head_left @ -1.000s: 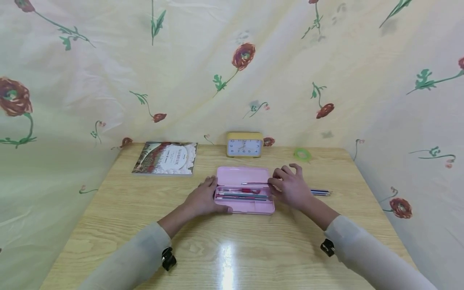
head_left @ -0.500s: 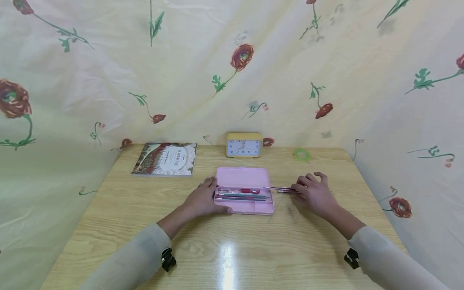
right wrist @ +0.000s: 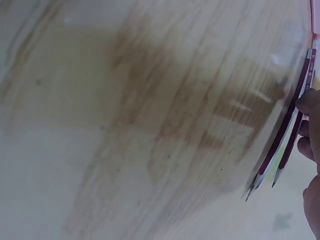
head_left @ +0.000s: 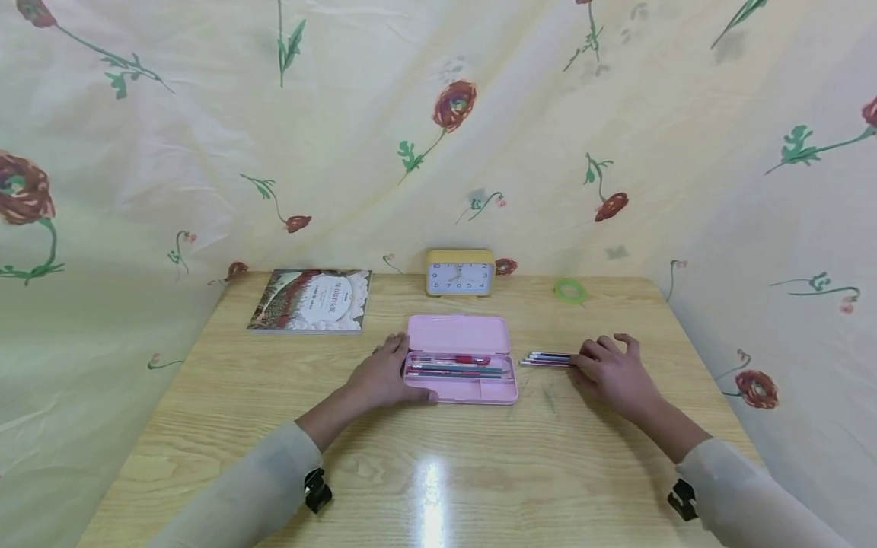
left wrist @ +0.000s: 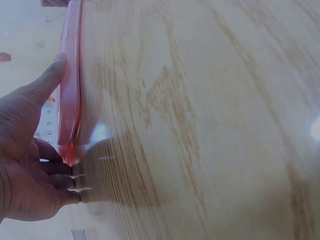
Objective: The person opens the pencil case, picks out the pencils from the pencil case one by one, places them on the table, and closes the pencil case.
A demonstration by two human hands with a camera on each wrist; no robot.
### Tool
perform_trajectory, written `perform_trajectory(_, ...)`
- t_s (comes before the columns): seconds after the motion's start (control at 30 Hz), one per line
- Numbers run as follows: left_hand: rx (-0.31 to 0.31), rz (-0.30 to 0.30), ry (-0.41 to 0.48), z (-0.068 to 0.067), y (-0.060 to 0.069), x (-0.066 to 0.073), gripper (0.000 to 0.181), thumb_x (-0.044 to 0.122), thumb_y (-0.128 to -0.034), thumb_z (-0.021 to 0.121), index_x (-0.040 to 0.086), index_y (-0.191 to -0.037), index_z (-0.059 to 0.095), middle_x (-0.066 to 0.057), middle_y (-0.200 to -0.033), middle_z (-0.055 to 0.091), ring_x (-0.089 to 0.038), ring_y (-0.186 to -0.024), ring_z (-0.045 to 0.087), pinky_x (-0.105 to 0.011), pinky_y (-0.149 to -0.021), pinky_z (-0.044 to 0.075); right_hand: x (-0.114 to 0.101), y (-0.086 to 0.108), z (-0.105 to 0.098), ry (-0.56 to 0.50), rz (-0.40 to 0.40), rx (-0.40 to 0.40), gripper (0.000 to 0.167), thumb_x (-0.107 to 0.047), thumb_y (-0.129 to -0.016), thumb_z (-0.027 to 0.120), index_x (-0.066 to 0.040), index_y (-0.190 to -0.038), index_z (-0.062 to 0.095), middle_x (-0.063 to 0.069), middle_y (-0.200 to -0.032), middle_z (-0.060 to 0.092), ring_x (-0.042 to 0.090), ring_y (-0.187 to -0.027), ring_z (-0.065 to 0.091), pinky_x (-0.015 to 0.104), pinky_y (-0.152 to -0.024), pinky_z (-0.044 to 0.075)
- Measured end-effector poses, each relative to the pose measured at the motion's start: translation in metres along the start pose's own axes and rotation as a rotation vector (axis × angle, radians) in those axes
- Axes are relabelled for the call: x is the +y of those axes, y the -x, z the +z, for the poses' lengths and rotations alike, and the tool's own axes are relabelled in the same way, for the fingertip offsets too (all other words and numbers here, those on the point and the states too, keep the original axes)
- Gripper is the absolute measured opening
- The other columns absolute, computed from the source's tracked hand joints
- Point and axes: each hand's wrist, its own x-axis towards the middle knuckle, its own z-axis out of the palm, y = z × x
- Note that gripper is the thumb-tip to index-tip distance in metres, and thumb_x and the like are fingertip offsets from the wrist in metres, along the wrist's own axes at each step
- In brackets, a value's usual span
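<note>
Left hand [head_left: 384, 378] on pink pencil case [head_left: 455, 391], right hand [head_left: 615, 380] on loose pencils [head_left: 550, 358].
Case is open on the desk [head_left: 384, 472], lid [head_left: 457, 335] at 12 o'clock, slim writing tools [head_left: 455, 368] in its long compartment. Left fingers grip its 9 o'clock end, thumb on the 6 o'clock edge. Pencils lie at 3 o'clock, just beside the case – right thumb and fingers pinch them. From the case: yellow clock [head_left: 460, 274] at 12, booklet [head_left: 311, 302] at 10, green ring [head_left: 571, 300] at 2.

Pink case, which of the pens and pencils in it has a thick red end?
The rearmost pen, nearest the lid; the others look thinner, without that thick end.
</note>
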Motion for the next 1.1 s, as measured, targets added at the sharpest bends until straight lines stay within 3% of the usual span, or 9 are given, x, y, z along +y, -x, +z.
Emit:
perform_trajectory(0.83,0.002,-0.008,0.016,0.002,-0.001,-0.002,0.141,0.079,-0.0755,0.089,0.005,-0.176,0.023,-0.015,-0.186,0.019,-0.048,-0.170,0.023,-0.064,-0.134,0.033,-0.002,0.000,0.005,0.004,-0.006,0.002,0.024,-0.012,-0.078,0.097,-0.011,-0.098,0.082,0.003,-0.088,0.066,0.028,-0.084,0.061,0.077,-0.087,0.051)
perform_trajectory(1.1,0.006,-0.008,0.024,0.003,-0.002,-0.002,0.142,0.079,-0.0748,0.089,0.005,-0.176,0.022,-0.015,-0.186,0.019,-0.049,-0.169,0.024,-0.066,-0.133,0.035,-0.020,-0.027,0.004,-0.060,0.024,-0.053,0.021,-0.015,-0.084,0.095,-0.013,-0.100,0.081,0.003,-0.095,0.073,0.026,-0.090,0.063,0.075,-0.094,0.049)
